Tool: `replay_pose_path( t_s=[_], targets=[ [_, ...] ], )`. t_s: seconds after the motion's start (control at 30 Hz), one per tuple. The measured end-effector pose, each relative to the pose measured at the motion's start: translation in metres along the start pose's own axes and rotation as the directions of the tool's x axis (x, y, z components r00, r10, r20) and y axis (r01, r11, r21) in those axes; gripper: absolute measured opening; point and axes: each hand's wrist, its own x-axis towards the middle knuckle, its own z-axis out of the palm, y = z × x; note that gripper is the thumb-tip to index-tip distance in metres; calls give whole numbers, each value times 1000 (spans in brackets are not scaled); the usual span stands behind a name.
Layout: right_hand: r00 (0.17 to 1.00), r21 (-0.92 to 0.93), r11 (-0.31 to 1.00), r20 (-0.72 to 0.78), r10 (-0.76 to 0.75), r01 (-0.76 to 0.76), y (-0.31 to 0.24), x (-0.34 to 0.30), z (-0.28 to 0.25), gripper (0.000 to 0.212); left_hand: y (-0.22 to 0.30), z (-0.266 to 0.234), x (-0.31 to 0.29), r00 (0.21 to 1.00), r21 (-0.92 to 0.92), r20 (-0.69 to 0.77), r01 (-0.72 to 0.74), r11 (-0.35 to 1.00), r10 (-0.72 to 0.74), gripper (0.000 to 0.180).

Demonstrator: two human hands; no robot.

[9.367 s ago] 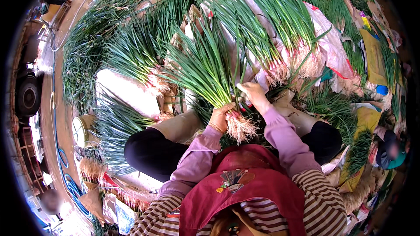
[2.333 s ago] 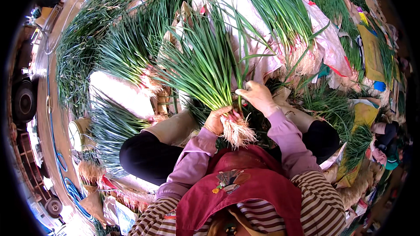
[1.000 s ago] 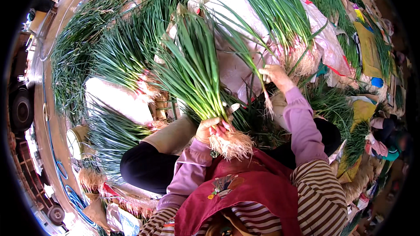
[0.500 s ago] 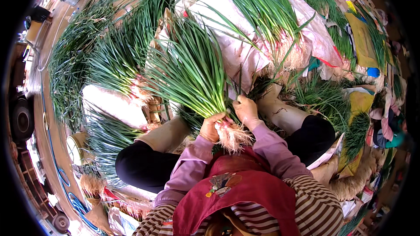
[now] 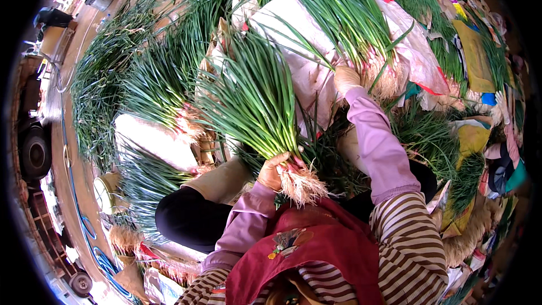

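Observation:
My left hand (image 5: 273,173) is closed round the lower stalks of a thick bunch of green onions (image 5: 257,107), just above its pale hairy roots. The long leaves fan away from me, up and to the left. My right hand (image 5: 346,79) is stretched forward to the left edge of a second pile of green onions (image 5: 355,28) on a white sack (image 5: 310,70). Its fingers are closed at the base of a green onion lying slightly apart from that pile. The fingertips are partly hidden.
More green onions (image 5: 164,87) lie to the left, with another white sack (image 5: 155,141) below them. A pale bucket (image 5: 106,192) and a blue hose (image 5: 101,262) are at the far left. Yellow sacks (image 5: 473,59) lie at the right. My bent legs frame the bunch.
My right hand has left the bunch's root end and reached forward and right to the pile on the sack. My left hand keeps its hold, and the view has shifted slightly.

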Motion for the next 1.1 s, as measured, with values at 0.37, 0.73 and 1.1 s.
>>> replay_pose_path(
  t_s=[0.37, 0.73, 1.1],
  targets=[
    [937, 751, 617, -8, -349, 236, -76, -178, 10, 23, -5, -22, 9, 995, 94, 48, -93, 991, 89, 37],
    [982, 105, 992, 166, -90, 73, -19, -51, -7, 26, 2, -9, 4, 956, 114, 143, -274, 955, 257, 58],
    [991, 191, 980, 132, 38, -63, -35, -5, -23, 19, -2, -8, 22, 976, 83, 56, -213, 973, 209, 55]
  ],
)
